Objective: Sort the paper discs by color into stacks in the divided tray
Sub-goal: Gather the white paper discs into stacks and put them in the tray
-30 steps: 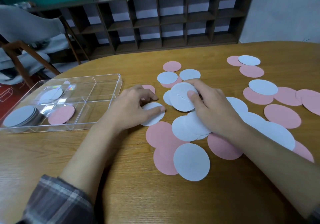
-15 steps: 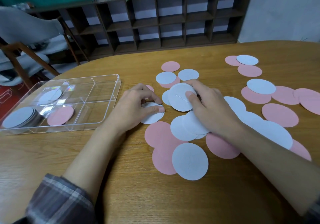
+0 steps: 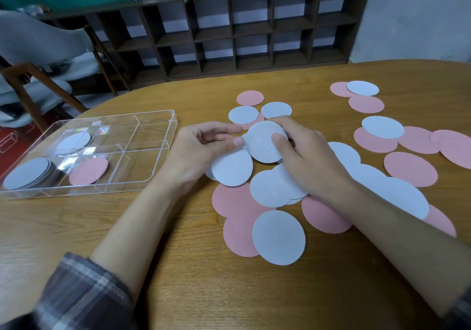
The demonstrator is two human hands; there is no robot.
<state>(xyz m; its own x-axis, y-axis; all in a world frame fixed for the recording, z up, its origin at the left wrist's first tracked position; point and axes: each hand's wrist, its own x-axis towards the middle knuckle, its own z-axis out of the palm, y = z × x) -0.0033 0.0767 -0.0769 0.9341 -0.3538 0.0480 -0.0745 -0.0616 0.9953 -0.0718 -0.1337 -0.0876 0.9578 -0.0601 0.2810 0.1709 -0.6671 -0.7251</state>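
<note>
I see left hand (image 3: 201, 148) pinching white disc (image 3: 230, 170) | right hand (image 3: 308, 161) clasping white stack (image 3: 263, 142) | above table (image 3: 178, 266)

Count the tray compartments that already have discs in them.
3. The near-left one holds a stack of white discs, the one right of it a pink disc, the far-left one a white disc. Glare on the clear tray may hide others.
</note>
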